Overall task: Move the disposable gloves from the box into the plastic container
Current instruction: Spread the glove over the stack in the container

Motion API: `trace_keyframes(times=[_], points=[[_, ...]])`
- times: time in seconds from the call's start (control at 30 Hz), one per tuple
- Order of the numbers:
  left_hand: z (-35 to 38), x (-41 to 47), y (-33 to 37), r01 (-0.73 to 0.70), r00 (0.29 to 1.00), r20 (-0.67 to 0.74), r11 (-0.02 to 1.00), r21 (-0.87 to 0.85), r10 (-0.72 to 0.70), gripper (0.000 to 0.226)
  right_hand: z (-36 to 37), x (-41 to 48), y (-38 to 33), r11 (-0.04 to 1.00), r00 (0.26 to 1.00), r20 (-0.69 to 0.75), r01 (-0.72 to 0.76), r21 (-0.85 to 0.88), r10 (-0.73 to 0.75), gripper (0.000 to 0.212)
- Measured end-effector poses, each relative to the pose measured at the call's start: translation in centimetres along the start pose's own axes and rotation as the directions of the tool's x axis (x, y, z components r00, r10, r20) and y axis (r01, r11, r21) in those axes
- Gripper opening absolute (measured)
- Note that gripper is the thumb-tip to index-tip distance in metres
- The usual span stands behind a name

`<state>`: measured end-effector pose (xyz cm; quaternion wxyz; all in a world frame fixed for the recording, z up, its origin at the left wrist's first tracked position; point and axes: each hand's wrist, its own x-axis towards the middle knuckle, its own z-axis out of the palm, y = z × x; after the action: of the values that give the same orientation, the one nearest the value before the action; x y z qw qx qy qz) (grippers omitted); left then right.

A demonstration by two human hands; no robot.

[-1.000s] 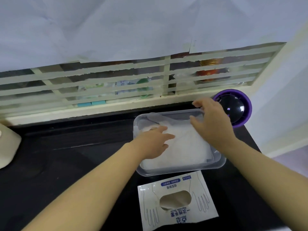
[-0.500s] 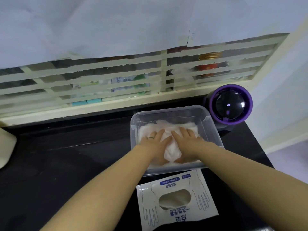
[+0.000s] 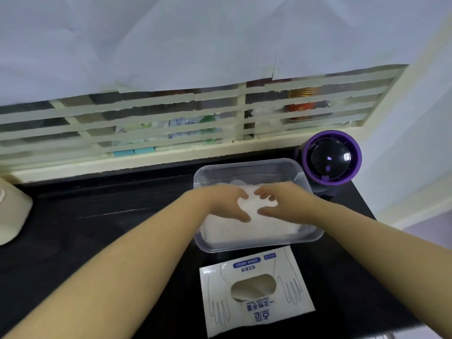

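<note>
Pressed flat a moment ago, the left hand [image 3: 227, 204] and right hand [image 3: 285, 204] now curl fingers and thumbs around the white translucent disposable gloves [image 3: 256, 227] lying inside the clear rectangular plastic container [image 3: 247, 164], so the flat white-and-blue box [image 3: 254, 311] seems emptied.

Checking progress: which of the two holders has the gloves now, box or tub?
The clear plastic container: the white gloves lie in it; the printed box lies flattened in front.
</note>
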<state>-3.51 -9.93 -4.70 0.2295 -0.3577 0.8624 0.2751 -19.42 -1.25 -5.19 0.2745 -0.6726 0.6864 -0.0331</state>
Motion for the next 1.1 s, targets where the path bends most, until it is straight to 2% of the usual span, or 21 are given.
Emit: trace_keyframes(times=[0.07, 0.1, 0.13, 0.2, 0.27, 0.37, 0.43, 0.5, 0.53, 0.57, 0.6, 0.63, 0.67, 0.7, 0.73, 0.77, 0.87, 1.0, 1.1], points=[[-0.6, -1.8, 0.2, -0.076, 0.987, -0.143, 0.996, -0.05, 0.068, 0.051, -1.0, -2.1, -1.4, 0.988, 0.979, -0.157, 0.142, 0.057, -0.131, 0.036], [-0.7, -3.0, 0.3, -0.122, 0.969, -0.225, 0.99, -0.075, 0.103, 0.042, -1.4, -3.6, -2.1, 0.971, 0.967, -0.174, 0.209, 0.113, -0.188, 0.031], [-0.5, -4.2, 0.2, -0.165, 0.946, -0.296, 0.981, -0.098, 0.129, 0.035, -1.5, -5.0, -2.7, 0.953, 0.965, -0.122, 0.251, 0.169, -0.233, 0.028], [0.4, -6.5, -0.1, -0.224, 0.897, -0.411, 0.968, -0.109, 0.161, 0.027, -0.8, -7.6, -3.5, 0.941, 0.95, 0.082, 0.284, 0.185, -0.303, 0.024], [1.5, -7.9, -0.5, -0.245, 0.85, -0.501, 0.965, -0.098, 0.165, 0.024, 1.4, -8.8, -3.2, 0.936, 0.907, 0.244, 0.35, 0.021, -0.344, 0.024], [3.3, -8.9, -0.9, -0.261, 0.786, -0.587, 0.965, -0.032, 0.193, 0.024, 4.8, -8.1, -2.7, 0.789, 0.823, 0.285, 0.559, -0.254, -0.491, 0.028], [4.3, -9.2, -0.8, -0.321, 0.741, -0.592, 0.942, 0.102, 0.317, 0.022, 6.3, -7.1, -2.1, 0.697, 0.788, 0.267, 0.615, -0.369, -0.555, 0.021], [6.0, -10.0, -1.1, -0.389, 0.695, -0.556, 0.889, 0.244, 0.456, 0.021, 8.1, -6.0, -2.0, 0.542, 0.72, 0.339, 0.685, -0.487, -0.606, 0.033], [7.1, -10.3, -1.3, -0.409, 0.68, -0.526, 0.86, 0.306, 0.511, 0.022, 9.0, -5.5, -2.0, 0.512, 0.717, 0.343, 0.682, -0.522, -0.606, 0.031], [8.4, -10.5, -1.4, -0.412, 0.683, -0.487, 0.837, 0.36, 0.545, 0.024, 9.9, -5.0, -1.8, 0.524, 0.725, 0.295, 0.666, -0.531, -0.622, 0.022], [9.6, -10.8, -1.5, -0.408, 0.727, -0.418, 0.832, 0.375, 0.545, 0.025, 10.7, -4.7, -2.0, 0.563, 0.748, 0.245, 0.636, -0.528, -0.616, 0.014], [10.7, -10.9, -1.6, -0.394, 0.79, -0.337, 0.845, 0.362, 0.513, 0.028, 11.4, -4.4, -2.0, 0.6, 0.764, 0.187, 0.611, -0.516, -0.617, 0.018], [11.9, -10.9, -1.9, -0.364, 0.858, -0.245, 0.871, 0.33, 0.451, 0.038, 11.7, -4.3, -2.3, 0.655, 0.798, 0.17, 0.579, -0.486, -0.579, 0.033], [12.9, -10.9, -2.2, -0.31, 0.917, -0.16, 0.904, 0.296, 0.366, 0.058, 11.9, -4.2, -2.3, 0.69, 0.811, 0.16, 0.567, -0.449, -0.562, 0.048], [13.5, -10.9, -2.4, -0.25, 0.954, -0.091, 0.927, 0.278, 0.285, 0.079, 11.9, -4.3, -2.3, 0.712, 0.816, 0.15, 0.564, -0.417, -0.559, 0.055], [13.8, -10.9, -2.6, -0.204, 0.973, -0.044, 0.94, 0.274, 0.225, 0.096, 11.8, -4.4, -2.2, 0.716, 0.807, 0.121, 0.573, -0.4, -0.578, 0.051], [13.9, -10.4, -3.0, -0.164, 0.985, -0.019, 0.957, 0.24, 0.173, 0.114, 11.5, -4.8, -2.0, 0.64, 0.744, 0.119, 0.635, -0.432, -0.657, 0.014], [13.7, -10.2, -2.7, -0.155, 0.987, 0.006, 0.955, 0.252, 0.159, 0.114, 10.3, -5.7, -1.8, 0.611, 0.713, 0.141, 0.672, -0.418, -0.687, 0.021], [13.6, -10.1, -2.7, -0.143, 0.99, 0.028, 0.962, 0.233, 0.14, 0.114, 9.0, -6.9, -2.4, 0.603, 0.707, 0.078, 0.651, -0.462, -0.703, 0.022]])
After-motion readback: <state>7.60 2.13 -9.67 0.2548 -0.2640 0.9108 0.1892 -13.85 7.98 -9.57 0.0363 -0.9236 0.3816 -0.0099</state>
